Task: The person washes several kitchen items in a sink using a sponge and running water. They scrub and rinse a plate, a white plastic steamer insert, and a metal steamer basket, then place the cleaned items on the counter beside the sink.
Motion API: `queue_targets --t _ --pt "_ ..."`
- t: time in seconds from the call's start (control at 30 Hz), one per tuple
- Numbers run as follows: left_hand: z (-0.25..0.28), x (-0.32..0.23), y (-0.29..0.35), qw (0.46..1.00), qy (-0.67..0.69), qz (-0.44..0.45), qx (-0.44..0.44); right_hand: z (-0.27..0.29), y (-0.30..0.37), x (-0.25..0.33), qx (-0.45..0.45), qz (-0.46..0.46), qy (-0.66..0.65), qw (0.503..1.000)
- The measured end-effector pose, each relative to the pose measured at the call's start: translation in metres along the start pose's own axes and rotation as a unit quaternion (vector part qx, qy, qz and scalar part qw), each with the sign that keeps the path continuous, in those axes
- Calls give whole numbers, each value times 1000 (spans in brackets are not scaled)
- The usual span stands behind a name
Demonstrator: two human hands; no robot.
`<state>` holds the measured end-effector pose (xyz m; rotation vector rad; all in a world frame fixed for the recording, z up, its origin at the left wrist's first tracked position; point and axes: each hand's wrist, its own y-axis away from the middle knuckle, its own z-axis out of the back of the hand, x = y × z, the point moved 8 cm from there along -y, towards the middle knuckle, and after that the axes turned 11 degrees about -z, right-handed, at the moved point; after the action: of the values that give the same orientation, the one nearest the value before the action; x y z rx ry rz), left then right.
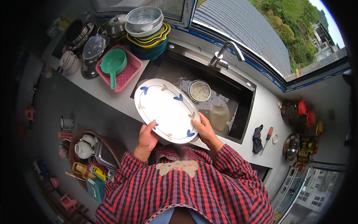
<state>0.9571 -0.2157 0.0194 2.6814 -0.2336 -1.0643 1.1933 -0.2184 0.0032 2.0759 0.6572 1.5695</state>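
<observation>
A white oval plate [166, 108] with blue and tan leaf patterns is held up between my hands, over the front edge of the dark sink [244, 112]. My left hand [146, 139] grips its lower left rim, thumb on top. On the lower right rim my right hand [205, 130] is closed, its thumb on the plate's face and its fingers behind. Partly hidden behind the plate, the sink holds shallow cloudy water. A round metal bowl [200, 91] stands in that water, and a pale rounded shape [220, 115] shows beside it.
A chrome faucet [223, 56] rises behind the sink. Left on the counter are a pink basket [130, 69] with a green ladle [113, 62] and stacked basins [147, 35]. A dark cloth [257, 139] and a screwdriver [269, 134] lie right. A tub of dishes [80, 136] stands lower left.
</observation>
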Motion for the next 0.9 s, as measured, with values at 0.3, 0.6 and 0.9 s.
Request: queue_targets --t 0.3,0.6,0.9 --pt "3 47 -153 952 -117 268 94 135 -37 13 10 -61 47 997" --pt "11 122 -193 861 -348 315 197 215 -135 -21 -34 -94 -54 994" --pt "51 141 -189 871 -383 300 64 278 -162 -109 -199 -108 692 685"
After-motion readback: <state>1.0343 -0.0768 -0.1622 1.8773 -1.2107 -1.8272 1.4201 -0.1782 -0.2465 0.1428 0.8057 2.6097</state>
